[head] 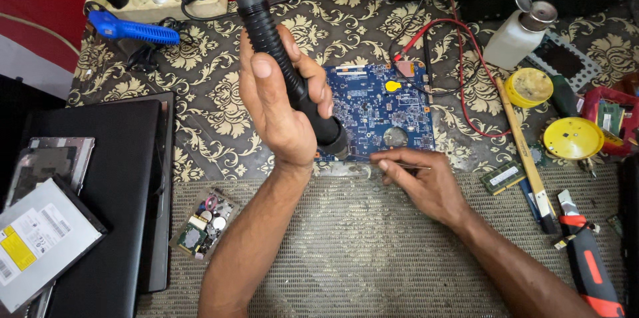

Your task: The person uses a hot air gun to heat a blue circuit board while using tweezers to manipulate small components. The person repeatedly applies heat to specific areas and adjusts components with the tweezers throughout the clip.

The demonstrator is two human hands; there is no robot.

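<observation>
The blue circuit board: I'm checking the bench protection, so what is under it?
The blue circuit board lies on the patterned cloth, near the mesh mat. What is directly beneath it is hidden.

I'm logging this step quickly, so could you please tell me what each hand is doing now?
Left hand: closed around the black hot-air wand.
Right hand: fingers pinching thin tweezers.

Patterned table [213,85]: blue circuit board [379,108], mesh mat [359,251], laptop [113,205].
</observation>
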